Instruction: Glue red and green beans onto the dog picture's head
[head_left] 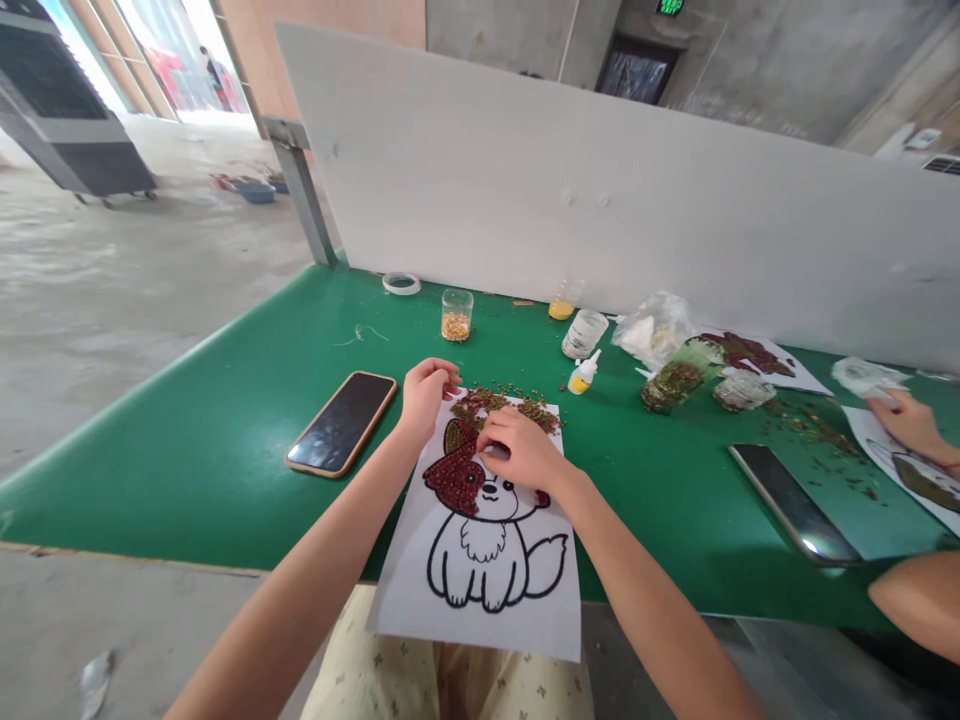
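A white sheet [484, 630] with a black outline drawing of a seated animal lies at the table's front edge, its lower part over my lap. Dark red beads or seeds cover part of the head, and one ear is green-brown. Loose red and green grains [480, 402] are heaped along the sheet's top. My right hand [516, 447] rests over the head of the drawing, fingers pinched together; anything between them is too small to make out. At the top left corner of the sheet is my left hand [429, 393], fingers curled and the fingertips partly hidden.
Left of the sheet lies a phone [343, 424]. Behind are a cup of yellow kernels [457, 316], a glue bottle [583, 374], a clear jar [584, 334] and a tipped jar of green grains [682, 375]. Another person's hand [911, 425] and a second phone [795, 503] are at right.
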